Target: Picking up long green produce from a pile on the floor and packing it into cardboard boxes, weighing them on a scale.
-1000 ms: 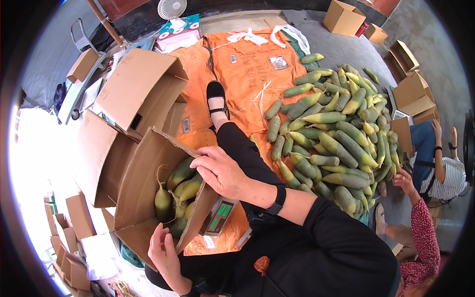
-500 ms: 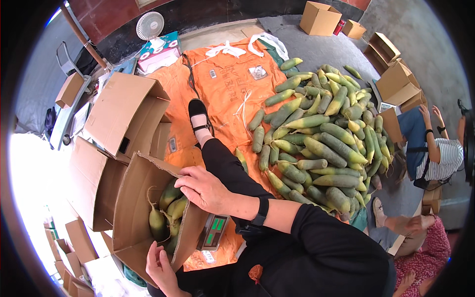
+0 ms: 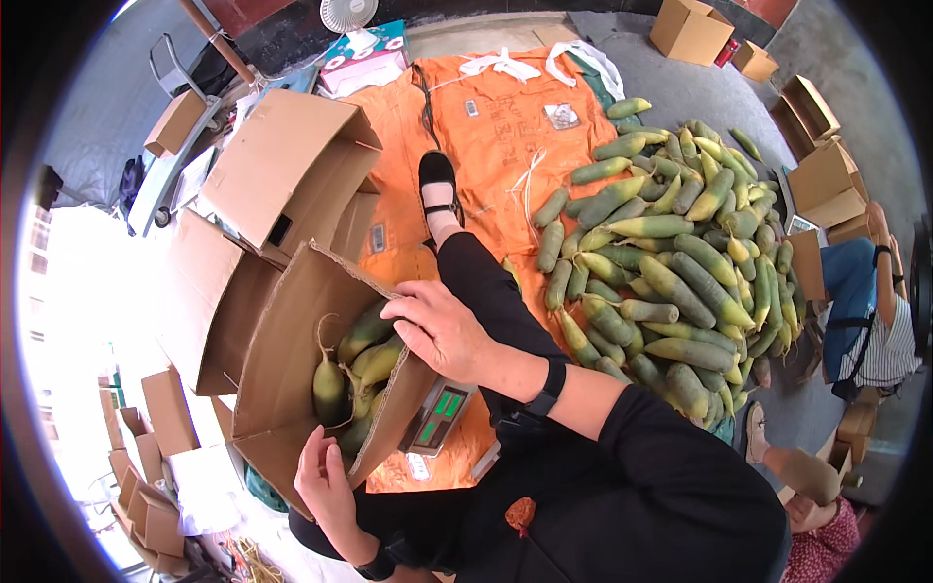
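A cardboard box [image 3: 267,360], its top open, stands in front of me on the left. Several green radishes [image 3: 330,394] with thin roots lie inside it. My right hand [image 3: 442,330] is closed over the box's far right rim, fingers bent across the edge. At the near edge of the same box is my left hand [image 3: 326,486], its fingers stretched and touching the cardboard. Next to the box's right wall a digital scale [image 3: 439,418] shows a lit green display; its platform is hidden.
A large pile of green radishes [image 3: 671,272] lies right of my leg, beside an orange sheet [image 3: 496,126]. Other cardboard boxes [image 3: 282,165] stand left. A white fan [image 3: 348,15] is at the back. Two people sit at right, one in a striped shirt [image 3: 889,340].
The whole view has shifted, so the scene sits further right. My right hand stays on the box rim. My left hand remains at the near edge, its fingers a little closer together.
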Demonstrator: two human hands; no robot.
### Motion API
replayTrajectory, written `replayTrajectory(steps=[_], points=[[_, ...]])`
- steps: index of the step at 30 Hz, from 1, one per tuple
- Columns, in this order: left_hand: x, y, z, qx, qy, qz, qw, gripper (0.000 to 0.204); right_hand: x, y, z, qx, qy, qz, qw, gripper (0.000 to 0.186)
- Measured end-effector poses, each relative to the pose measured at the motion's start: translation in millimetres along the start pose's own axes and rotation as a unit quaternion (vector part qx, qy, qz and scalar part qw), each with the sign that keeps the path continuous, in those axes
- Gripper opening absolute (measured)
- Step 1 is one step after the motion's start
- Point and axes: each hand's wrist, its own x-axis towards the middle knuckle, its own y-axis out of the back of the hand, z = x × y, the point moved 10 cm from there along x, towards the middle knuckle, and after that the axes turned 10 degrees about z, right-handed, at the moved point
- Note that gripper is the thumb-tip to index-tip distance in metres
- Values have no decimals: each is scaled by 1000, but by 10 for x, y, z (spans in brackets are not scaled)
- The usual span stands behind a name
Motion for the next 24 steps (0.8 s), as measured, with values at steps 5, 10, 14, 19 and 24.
replayTrajectory(steps=[5,10,14,19,24], points=[[-27,80,-36,28,26,14,999,29,-27,-83,-9,2,3,-30,1000,21],[0,46,125,-6,8,22,1000,25,16,104,126,102,-79,-44,991,23],[-2,91,119,12,2,44,999,24,28,390,453,151,-157,29,975,20],[-3,114,129,12,-4,46,999,23,54,520,558,146,-199,34,968,15],[-18,94,126,13,-3,35,999,23,-29,373,565,171,-203,11,964,15]])
